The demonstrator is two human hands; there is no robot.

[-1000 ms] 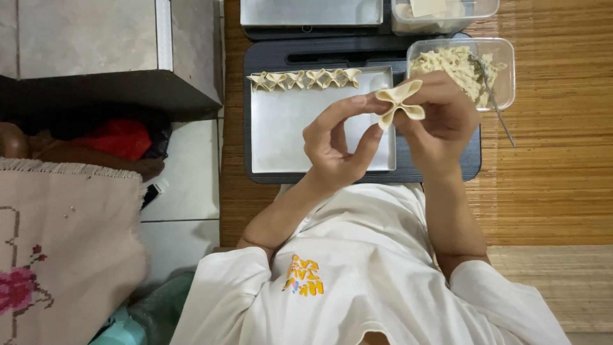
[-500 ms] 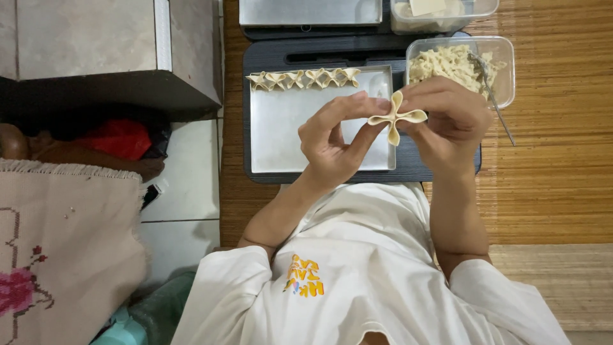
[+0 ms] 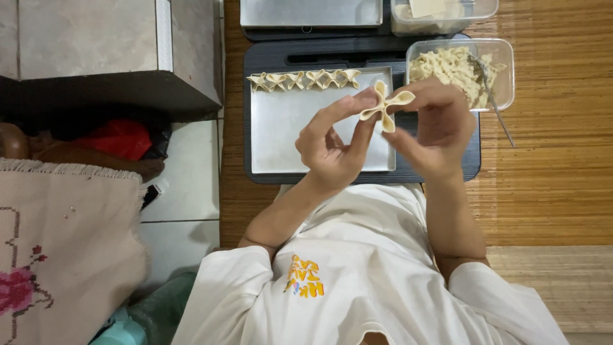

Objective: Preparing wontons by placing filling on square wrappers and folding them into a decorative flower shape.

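Nearest us, our left hand [image 3: 332,144] and right hand [image 3: 434,131] are raised above the metal tray [image 3: 281,137], each pinching one side of a folded dough wrapper [image 3: 384,105] between thumb and fingertips, the other fingers loosely curled. The wrapper is held in the air, its pale flaps spread like petals. Beyond it, a row of finished folded pieces [image 3: 303,79] lies along the tray's far edge. To the right stands a clear container of filling [image 3: 488,61] with a spoon [image 3: 490,96] in it.
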